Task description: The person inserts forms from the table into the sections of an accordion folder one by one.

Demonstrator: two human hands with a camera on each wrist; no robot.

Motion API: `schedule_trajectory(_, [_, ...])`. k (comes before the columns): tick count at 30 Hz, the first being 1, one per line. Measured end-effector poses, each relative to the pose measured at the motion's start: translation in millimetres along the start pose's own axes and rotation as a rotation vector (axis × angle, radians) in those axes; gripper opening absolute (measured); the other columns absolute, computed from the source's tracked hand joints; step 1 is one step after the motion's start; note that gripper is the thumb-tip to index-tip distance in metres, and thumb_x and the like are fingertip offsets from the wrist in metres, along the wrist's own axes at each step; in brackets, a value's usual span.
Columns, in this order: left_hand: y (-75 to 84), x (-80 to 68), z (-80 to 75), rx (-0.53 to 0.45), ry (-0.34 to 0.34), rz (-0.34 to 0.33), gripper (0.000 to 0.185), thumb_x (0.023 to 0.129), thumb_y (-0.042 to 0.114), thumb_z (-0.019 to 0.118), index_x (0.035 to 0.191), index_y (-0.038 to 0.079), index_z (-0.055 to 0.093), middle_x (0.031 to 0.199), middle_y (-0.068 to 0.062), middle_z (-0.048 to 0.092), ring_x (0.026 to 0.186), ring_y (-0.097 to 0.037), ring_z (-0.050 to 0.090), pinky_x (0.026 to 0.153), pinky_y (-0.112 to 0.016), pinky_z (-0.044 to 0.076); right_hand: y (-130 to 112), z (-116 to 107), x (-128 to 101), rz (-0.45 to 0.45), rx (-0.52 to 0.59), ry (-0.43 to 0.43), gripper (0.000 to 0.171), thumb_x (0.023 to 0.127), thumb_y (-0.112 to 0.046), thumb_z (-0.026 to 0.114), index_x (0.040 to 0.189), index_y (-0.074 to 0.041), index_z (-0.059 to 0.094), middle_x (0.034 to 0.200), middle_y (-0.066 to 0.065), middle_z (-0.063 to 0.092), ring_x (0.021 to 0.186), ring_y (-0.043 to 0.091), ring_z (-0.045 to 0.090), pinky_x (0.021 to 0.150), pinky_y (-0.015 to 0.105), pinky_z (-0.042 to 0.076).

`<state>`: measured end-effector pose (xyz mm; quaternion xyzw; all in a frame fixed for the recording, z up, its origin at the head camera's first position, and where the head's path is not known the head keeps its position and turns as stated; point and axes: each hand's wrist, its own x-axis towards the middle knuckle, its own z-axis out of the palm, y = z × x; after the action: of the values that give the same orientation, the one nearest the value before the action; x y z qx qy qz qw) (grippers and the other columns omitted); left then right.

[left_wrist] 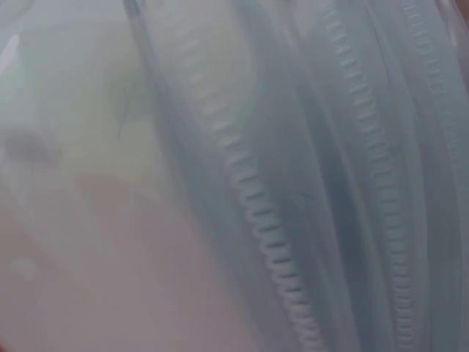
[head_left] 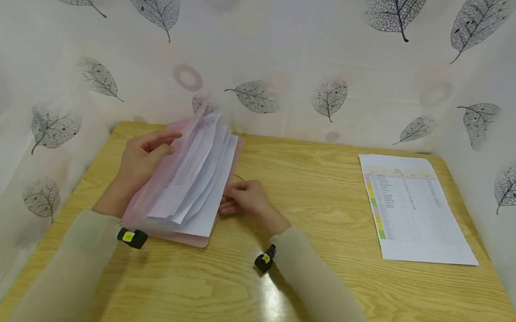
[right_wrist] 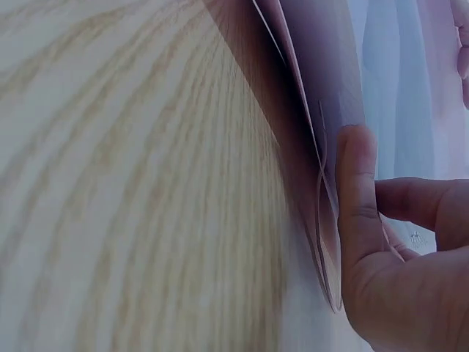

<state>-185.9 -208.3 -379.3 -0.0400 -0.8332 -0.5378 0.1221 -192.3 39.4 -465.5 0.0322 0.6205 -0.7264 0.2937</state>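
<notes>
A pink document folder [head_left: 195, 240] stands partly open on the table, with printed sheets [head_left: 184, 168] in clear sleeves fanned between its covers. At its left side my left hand [head_left: 139, 162] pinches the raised pink front cover [head_left: 157, 191] between thumb and fingers. Ribbed sleeve edges [left_wrist: 256, 205] fill the left wrist view, where the hand itself is hidden. Beside the folder's right edge, my right hand [head_left: 250, 202] has its fingers curled around a thin elastic cord [right_wrist: 320, 220]. The cord loops past the thumb, close along the back cover.
A printed sheet [head_left: 424, 224] with a table and a coloured strip lies on the right of the wooden table [head_left: 312, 189]. Leaf-patterned curtains [head_left: 296, 42] enclose the back and both sides. Each wrist carries a small black camera [head_left: 265, 259].
</notes>
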Motion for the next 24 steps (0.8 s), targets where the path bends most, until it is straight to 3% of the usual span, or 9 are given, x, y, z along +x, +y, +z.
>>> schedule_trajectory(2, [0.1, -0.2, 0.1, 0.001, -0.003, -0.002, 0.033, 0.098, -0.001, 0.061, 0.128, -0.001, 0.074, 0.129, -0.022, 0.072, 0.105, 0.013, 0.064, 0.088, -0.007, 0.049, 0.7, 1.1, 0.1, -0.004, -0.001, -0.013, 0.023, 0.104, 0.004, 0.054, 0.118, 0.02, 0.063, 0.075, 0.012, 0.07, 0.062, 0.017, 0.071, 0.067, 0.032, 0.064])
schedule_trajectory(13, [1.8, -0.6, 0.3, 0.0, 0.001, -0.015, 0.033, 0.099, 0.002, 0.062, 0.13, 0.0, 0.074, 0.131, -0.02, 0.073, 0.106, 0.013, 0.064, 0.089, -0.007, 0.049, 3.7, 12.0, 5.4, -0.001, -0.006, -0.052, 0.024, 0.104, 0.002, 0.056, 0.12, 0.019, 0.064, 0.073, 0.008, 0.07, 0.062, 0.015, 0.071, 0.064, 0.028, 0.063])
schedule_trajectory(24, [-0.8, -0.8, 0.6, -0.022, 0.015, -0.003, 0.032, 0.097, -0.001, 0.062, 0.127, -0.002, 0.074, 0.117, 0.005, 0.078, 0.104, 0.014, 0.065, 0.089, -0.007, 0.05, 7.3, 14.8, 9.9, -0.003, -0.008, -0.031, 0.024, 0.103, 0.002, 0.058, 0.119, 0.018, 0.066, 0.071, 0.007, 0.07, 0.059, 0.014, 0.071, 0.062, 0.028, 0.063])
